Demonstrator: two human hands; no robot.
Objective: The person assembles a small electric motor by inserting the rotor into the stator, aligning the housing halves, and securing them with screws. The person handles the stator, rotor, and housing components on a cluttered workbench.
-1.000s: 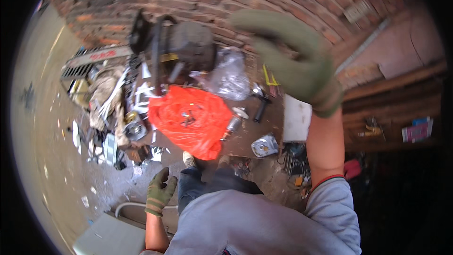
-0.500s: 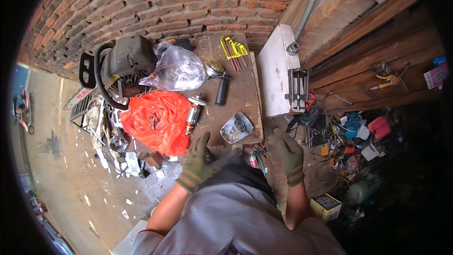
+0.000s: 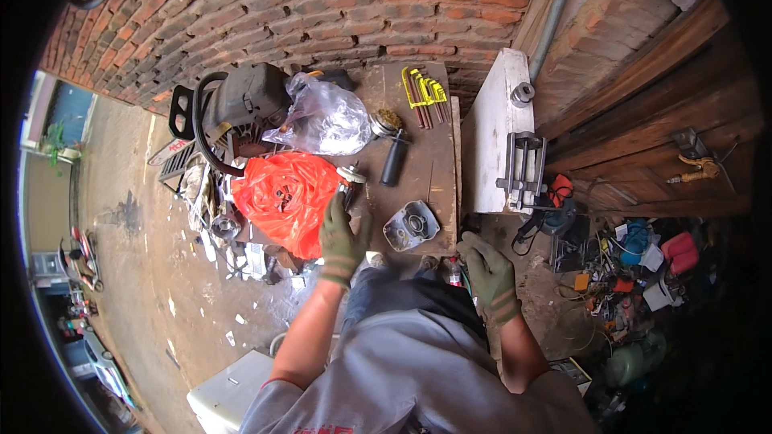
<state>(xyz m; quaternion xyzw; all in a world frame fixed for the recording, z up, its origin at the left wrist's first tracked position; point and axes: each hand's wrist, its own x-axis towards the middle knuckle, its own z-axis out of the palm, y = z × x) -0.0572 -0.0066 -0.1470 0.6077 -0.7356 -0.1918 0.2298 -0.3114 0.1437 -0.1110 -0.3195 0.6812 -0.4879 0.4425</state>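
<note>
My left hand [image 3: 342, 243], in a green knitted glove, reaches over the table beside a bunched red plastic bag [image 3: 285, 199]. Its fingers are apart and cover the lower part of a motor armature [image 3: 351, 175]; whether they touch it I cannot tell. My right hand [image 3: 489, 273], gloved alike, hovers off the table's near right corner, fingers loosely bent with nothing seen in them. Between the hands lies a grey metal housing [image 3: 412, 226] with a round bore. Beyond it is a round metal part [image 3: 387, 122] with a black side handle [image 3: 393, 162].
A hex key set [image 3: 425, 96] in a yellow holder lies at the table's [image 3: 430, 169] far side. Clear plastic [image 3: 330, 116] and a chainsaw [image 3: 241, 100] sit at the far left. A white board [image 3: 498, 137] with a metal clamp [image 3: 524, 173] stands right. Clutter covers the floor.
My left hand has moved forward from the table's near edge to the armature. My right hand has drawn a little back and left, its fingers more bent. The whole view has shifted.
</note>
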